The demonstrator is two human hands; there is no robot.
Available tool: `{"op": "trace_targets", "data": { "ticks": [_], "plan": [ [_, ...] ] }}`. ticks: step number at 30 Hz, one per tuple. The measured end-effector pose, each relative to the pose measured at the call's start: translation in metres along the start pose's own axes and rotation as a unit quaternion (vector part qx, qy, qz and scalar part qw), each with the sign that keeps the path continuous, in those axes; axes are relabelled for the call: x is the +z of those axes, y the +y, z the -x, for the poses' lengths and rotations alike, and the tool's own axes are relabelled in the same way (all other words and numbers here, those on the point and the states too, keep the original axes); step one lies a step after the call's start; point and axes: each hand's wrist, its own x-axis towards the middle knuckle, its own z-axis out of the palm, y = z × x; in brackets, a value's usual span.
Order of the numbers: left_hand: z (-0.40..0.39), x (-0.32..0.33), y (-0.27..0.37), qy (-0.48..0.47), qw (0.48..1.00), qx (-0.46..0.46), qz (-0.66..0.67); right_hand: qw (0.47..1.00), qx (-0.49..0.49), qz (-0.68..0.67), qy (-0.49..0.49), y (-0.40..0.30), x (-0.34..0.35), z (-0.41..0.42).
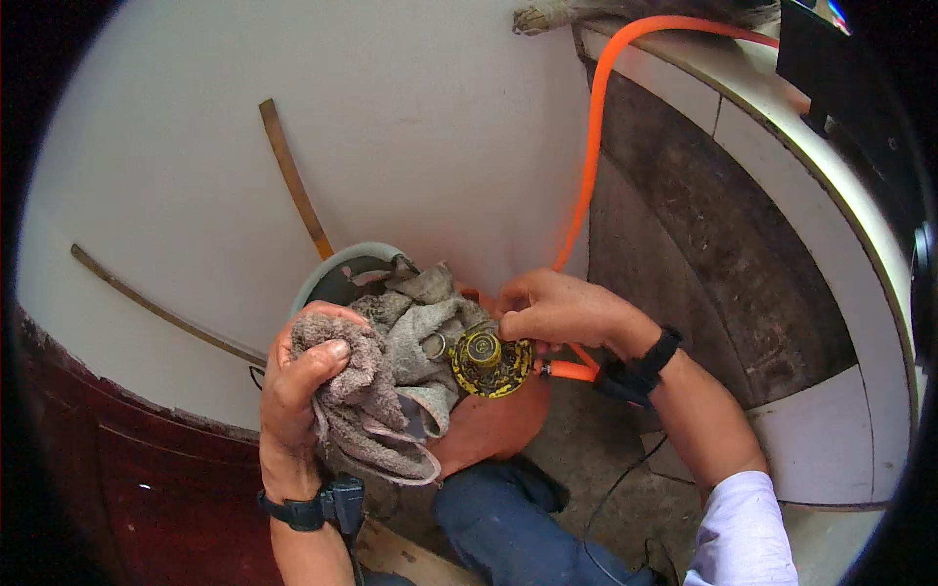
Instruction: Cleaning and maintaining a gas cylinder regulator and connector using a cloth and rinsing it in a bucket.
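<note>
My left hand (297, 373) is closed around a bunched grey-brown terry cloth (359, 381), whose lower edge hangs in a loop. My right hand (557, 308) grips the far right edge of a worn yellow-and-black gas regulator (491, 362) with curled fingers; its underside is hidden. The regulator sits over an orange-red gas cylinder (498, 425). From its right side runs an orange gas hose (593, 146). Grey rags (421, 322) lie against the regulator, with a small metal ring (434, 345) beside it.
Behind the rags stands a bucket (311, 282) with a pale rim. Two wooden strips (289, 172) lean on the white wall (425, 146). A tiled counter (799, 176) curves along the right. My knee (506, 513) is close below the cylinder, and a thin black cable (604, 505) trails beside it.
</note>
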Motion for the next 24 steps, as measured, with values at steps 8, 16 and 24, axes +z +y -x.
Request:
{"op": "trace_targets", "data": {
  "ticks": [8,16,24],
  "plan": [
    [0.0,0.0,0.001,-0.004,1.0,0.004,0.008,0.999,0.003,0.035,0.038,0.0,0.005,0.0],
    [-0.001,-0.002,-0.003,-0.014,1.0,0.004,0.024,0.999,0.036,-0.022,0.024,-0.006,0.005,0.009],
    [0.0,-0.003,-0.003,-0.01,1.0,0.009,0.014,0.998,0.018,-0.059,0.024,0.003,0.005,0.011]
  ]
}}
